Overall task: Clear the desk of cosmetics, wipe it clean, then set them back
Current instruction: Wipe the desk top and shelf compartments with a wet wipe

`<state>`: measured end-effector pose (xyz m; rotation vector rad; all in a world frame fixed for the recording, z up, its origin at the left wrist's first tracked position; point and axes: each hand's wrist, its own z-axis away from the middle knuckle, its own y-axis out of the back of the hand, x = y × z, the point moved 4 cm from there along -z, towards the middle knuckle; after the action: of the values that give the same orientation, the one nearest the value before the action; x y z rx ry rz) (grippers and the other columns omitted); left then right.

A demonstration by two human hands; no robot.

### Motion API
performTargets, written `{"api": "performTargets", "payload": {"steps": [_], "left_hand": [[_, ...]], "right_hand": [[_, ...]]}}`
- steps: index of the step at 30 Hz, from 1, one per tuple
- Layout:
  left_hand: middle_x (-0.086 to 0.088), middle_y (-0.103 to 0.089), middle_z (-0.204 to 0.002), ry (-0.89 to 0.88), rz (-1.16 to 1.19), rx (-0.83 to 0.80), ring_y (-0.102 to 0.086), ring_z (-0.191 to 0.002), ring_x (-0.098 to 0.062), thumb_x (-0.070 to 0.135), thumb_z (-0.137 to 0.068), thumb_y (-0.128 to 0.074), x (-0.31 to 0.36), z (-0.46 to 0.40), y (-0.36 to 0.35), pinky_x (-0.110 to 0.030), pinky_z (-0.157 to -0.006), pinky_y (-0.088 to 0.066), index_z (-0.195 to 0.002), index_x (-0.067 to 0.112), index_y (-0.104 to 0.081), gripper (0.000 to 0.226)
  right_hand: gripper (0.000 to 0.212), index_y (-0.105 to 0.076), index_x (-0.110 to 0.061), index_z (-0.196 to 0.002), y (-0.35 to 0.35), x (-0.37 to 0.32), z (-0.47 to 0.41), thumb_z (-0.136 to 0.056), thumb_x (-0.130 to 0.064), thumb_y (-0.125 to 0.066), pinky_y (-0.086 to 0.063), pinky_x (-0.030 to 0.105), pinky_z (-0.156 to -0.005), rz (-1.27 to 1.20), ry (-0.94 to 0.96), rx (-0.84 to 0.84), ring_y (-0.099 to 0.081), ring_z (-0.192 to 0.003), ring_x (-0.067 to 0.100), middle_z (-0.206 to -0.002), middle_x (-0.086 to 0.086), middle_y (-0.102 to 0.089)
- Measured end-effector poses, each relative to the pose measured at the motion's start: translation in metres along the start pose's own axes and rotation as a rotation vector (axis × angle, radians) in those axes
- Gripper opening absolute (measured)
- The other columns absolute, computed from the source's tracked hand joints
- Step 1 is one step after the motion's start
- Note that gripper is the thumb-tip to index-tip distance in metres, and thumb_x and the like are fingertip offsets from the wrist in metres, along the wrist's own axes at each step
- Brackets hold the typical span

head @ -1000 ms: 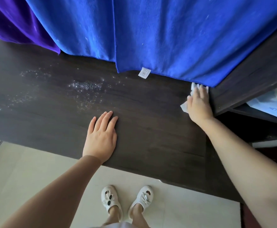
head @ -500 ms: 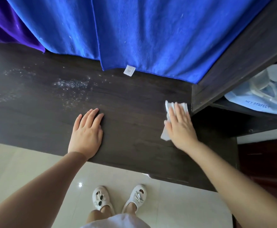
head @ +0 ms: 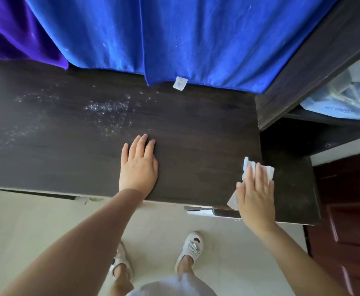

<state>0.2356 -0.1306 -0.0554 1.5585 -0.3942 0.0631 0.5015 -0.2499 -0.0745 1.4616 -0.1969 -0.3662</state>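
Right hand (head: 257, 189) presses a white wipe (head: 249, 167) flat-fingered near the dark desk's (head: 196, 129) near right edge, left hand (head: 139, 165) just rests open, palm down, mid-desk.

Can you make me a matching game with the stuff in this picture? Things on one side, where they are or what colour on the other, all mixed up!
Things:
1. left hand
2. white wipe
3. towel with a tag
4. shiny specks

Descriptions:
A. bright blue, hanging over the back edge of the desk
B. flat on the dark desk, holding nothing
C. scattered on the desk, left of the middle
D. pressed under the right hand near the desk's front right corner

Pairs: 1-B, 2-D, 3-A, 4-C
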Motion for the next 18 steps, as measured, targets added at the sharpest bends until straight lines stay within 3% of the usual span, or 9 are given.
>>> {"api": "performTargets", "payload": {"steps": [3,7,11,13,15,16,18], "left_hand": [[-0.012,-0.043,-0.141,-0.042,0.151,-0.018,-0.033,-0.134,-0.027,0.023,-0.091,-0.03,-0.009,0.002,0.008,-0.043,-0.114,-0.014,-0.129,0.008,-0.047,0.045],[-0.012,-0.052,-0.133,-0.272,0.081,-0.072,-0.046,-0.124,-0.027,0.026,-0.088,-0.027,-0.064,0.014,0.028,-0.043,-0.112,-0.021,-0.123,0.007,-0.053,0.047],[-0.015,-0.051,-0.133,-0.177,-0.042,-0.052,-0.046,-0.123,-0.031,0.029,-0.088,-0.026,-0.163,0.012,0.05,-0.05,-0.108,-0.025,-0.122,0.004,-0.052,0.05],[-0.017,-0.047,-0.135,-0.085,-0.052,-0.027,-0.041,-0.126,-0.033,0.031,-0.087,-0.024,-0.197,0.005,0.06,-0.052,-0.107,-0.024,-0.125,0.003,-0.049,0.053],[-0.019,-0.046,-0.136,-0.034,-0.044,0.003,-0.039,-0.127,-0.035,0.031,-0.086,-0.024,-0.212,-0.001,0.065,-0.053,-0.108,-0.022,-0.125,0.002,-0.048,0.055],[-0.019,-0.046,-0.136,-0.024,-0.041,0.017,-0.038,-0.128,-0.035,0.03,-0.086,-0.025,-0.214,-0.002,0.066,-0.053,-0.108,-0.022,-0.125,0.002,-0.048,0.054],[-0.018,-0.045,-0.137,-0.019,-0.038,0.033,-0.036,-0.129,-0.034,0.028,-0.086,-0.027,-0.214,-0.002,0.065,-0.051,-0.11,-0.02,-0.125,0.003,-0.048,0.051]], "right_hand": [[0.062,-0.032,-0.001,-0.14,-0.003,-0.072,-0.003,-0.092,-0.038,-0.019,-0.028,0.059,-0.106,-0.045,-0.072,0.069,-0.03,-0.136,0.04,-0.145,0.026,-0.035],[0.058,-0.032,-0.01,-0.141,-0.017,-0.213,0.014,-0.089,-0.035,-0.028,-0.018,0.05,-0.111,-0.076,0.133,0.125,-0.031,-0.137,0.032,-0.146,0.018,-0.037],[0.058,-0.03,-0.015,-0.142,-0.025,-0.32,0.037,-0.087,-0.034,-0.03,-0.016,0.046,-0.108,-0.143,0.369,0.044,-0.033,-0.137,0.028,-0.146,0.012,-0.039],[0.054,-0.032,-0.016,-0.14,-0.024,-0.328,0.039,-0.09,-0.035,-0.03,-0.011,0.04,-0.111,-0.111,0.589,-0.021,-0.034,-0.137,0.024,-0.147,0.009,-0.04],[0.051,-0.026,-0.025,-0.144,-0.017,-0.298,0.029,-0.094,-0.035,-0.022,-0.002,0.031,-0.114,-0.121,0.667,-0.05,-0.023,-0.141,0.016,-0.151,0.001,-0.032],[0.051,-0.02,-0.03,-0.145,-0.014,-0.272,0.018,-0.095,-0.036,-0.016,-0.001,0.031,-0.114,-0.134,0.598,-0.048,-0.017,-0.142,0.013,-0.153,-0.002,-0.027],[0.054,-0.013,-0.032,-0.146,-0.009,-0.206,-0.005,-0.092,-0.035,-0.012,-0.009,0.038,-0.114,-0.139,0.27,0.028,-0.012,-0.144,0.015,-0.154,-0.002,-0.022]]}}
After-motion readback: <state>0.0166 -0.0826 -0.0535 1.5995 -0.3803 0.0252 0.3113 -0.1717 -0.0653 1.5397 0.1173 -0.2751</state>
